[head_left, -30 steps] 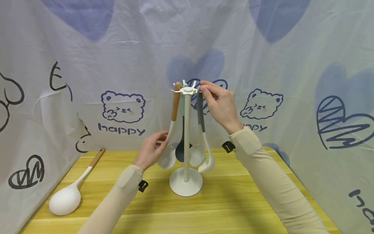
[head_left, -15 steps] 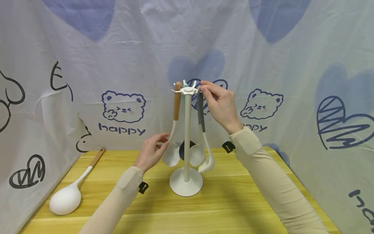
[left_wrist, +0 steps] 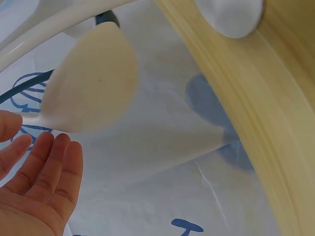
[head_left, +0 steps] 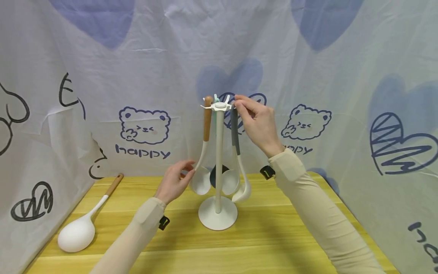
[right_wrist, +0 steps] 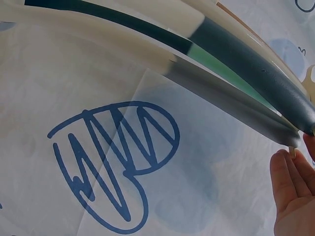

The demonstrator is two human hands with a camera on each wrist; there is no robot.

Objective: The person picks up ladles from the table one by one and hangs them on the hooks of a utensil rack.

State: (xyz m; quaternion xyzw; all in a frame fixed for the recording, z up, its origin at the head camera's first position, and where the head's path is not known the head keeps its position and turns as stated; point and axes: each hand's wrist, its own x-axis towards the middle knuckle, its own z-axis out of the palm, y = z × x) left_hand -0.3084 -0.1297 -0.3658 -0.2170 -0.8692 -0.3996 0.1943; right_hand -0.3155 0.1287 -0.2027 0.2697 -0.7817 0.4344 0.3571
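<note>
A white utensil stand point(head_left: 219, 160) carries several hanging utensils. My left hand point(head_left: 173, 182) is beside the neck of the wood-handled white ladle point(head_left: 207, 123), fingertips right at it. In the left wrist view, that hand's fingers extend loosely below a pale ladle bowl point(left_wrist: 93, 78). At the top of the stand, my right hand point(head_left: 261, 123) pinches a hook end, just above a grey-handled ladle point(head_left: 234, 133). The right wrist view shows its fingertips at the hook tip point(right_wrist: 292, 152) by the grey handles. Behind the post hang a dark-headed utensil point(head_left: 215, 176) and a white one point(head_left: 230, 182).
A large white ladle point(head_left: 76, 234) with a wooden handle lies on the left of the wooden table point(head_left: 273, 243). Printed cloth point(head_left: 147, 76) hangs close behind the table and along both sides.
The wood-handled ladle and the dark-headed utensil have swung slightly right toward the post. My left hand has drawn back a little down and left. My right hand stays in place.
</note>
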